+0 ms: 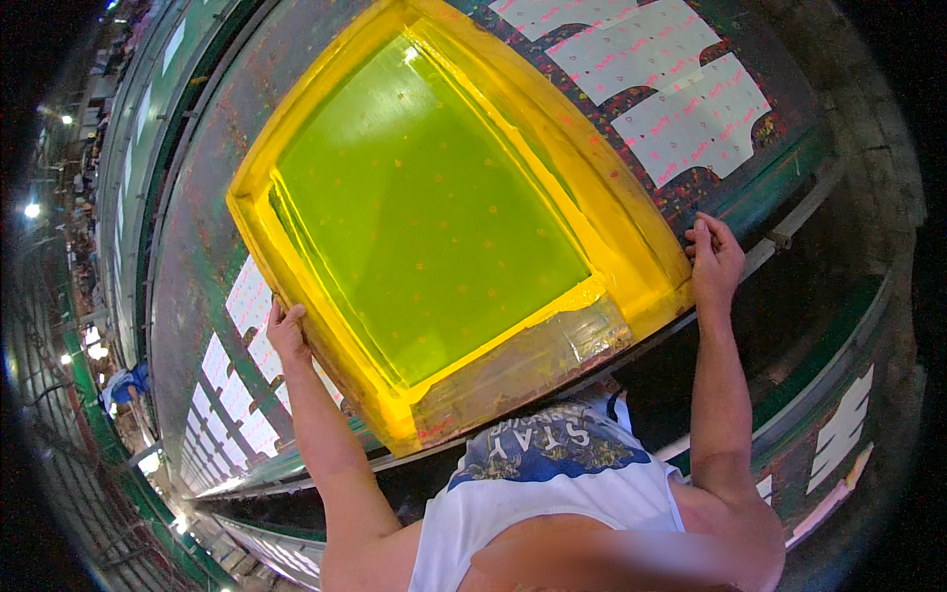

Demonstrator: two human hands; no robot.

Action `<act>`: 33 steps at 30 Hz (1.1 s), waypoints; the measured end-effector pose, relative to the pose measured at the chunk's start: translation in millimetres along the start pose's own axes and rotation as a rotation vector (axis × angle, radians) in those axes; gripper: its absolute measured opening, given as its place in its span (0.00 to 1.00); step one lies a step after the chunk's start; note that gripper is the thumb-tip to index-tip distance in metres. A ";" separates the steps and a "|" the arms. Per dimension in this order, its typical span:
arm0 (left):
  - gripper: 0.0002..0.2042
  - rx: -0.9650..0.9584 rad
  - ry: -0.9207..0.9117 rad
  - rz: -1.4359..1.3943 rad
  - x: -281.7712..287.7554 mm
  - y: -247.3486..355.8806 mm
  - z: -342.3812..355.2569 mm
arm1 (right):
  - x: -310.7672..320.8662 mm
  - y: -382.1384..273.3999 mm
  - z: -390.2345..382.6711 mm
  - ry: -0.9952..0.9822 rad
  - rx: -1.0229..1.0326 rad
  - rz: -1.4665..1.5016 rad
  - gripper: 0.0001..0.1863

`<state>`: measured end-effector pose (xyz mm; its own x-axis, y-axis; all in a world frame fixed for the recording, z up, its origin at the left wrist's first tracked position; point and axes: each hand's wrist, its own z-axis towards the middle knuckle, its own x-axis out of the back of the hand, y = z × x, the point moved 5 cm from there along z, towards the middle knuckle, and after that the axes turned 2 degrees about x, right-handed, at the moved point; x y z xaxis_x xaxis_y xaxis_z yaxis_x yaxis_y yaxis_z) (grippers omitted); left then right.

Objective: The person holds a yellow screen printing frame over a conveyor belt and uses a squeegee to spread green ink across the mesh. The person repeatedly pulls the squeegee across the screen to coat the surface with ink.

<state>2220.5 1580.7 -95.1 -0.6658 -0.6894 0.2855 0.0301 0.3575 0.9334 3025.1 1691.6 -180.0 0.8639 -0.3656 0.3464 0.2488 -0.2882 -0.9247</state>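
Note:
A yellow-edged screen-printing frame [651, 286] with a translucent green mesh [434, 217] and a taped near strip is tilted in front of my body. My left hand [291, 331] grips its left edge, fingers curled round it. My right hand [715, 257] is closed on the right edge near the lower corner, its fingertips partly hidden.
A long dark printing table [769, 79] carries white printed cut fabric pieces [691, 118], more showing at lower left [222, 370]. A metal rail [760, 257] runs along its near edge. Green tables with white pieces flank it. A co-worker in blue [133, 385] is far left.

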 end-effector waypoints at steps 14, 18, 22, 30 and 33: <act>0.26 -0.265 0.176 0.472 -15.7 -5.1 -94.8 | -17.4 -121.8 -116.0 -0.537 0.980 -0.329 0.21; 0.31 -0.306 0.159 0.349 -18.4 -22.7 -133.0 | -50.4 -145.7 -202.7 -0.999 1.133 -0.494 0.23; 0.37 -0.350 0.248 0.373 -4.7 -27.4 -130.0 | -95.7 -158.4 -251.6 -1.021 1.259 -0.702 0.24; 0.37 -0.393 0.269 0.514 -12.4 -15.0 -139.7 | -160.2 -182.6 -287.9 -1.075 1.344 -0.812 0.27; 0.36 -0.347 0.268 0.548 -11.5 -10.1 -140.9 | -163.6 -189.5 -282.3 -1.036 1.251 -0.922 0.24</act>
<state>2332.9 1496.2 -77.2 -0.2811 -0.6151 0.7366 0.5746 0.5069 0.6425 2713.0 1556.2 -16.8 0.0562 0.2608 0.9638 0.4544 0.8528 -0.2573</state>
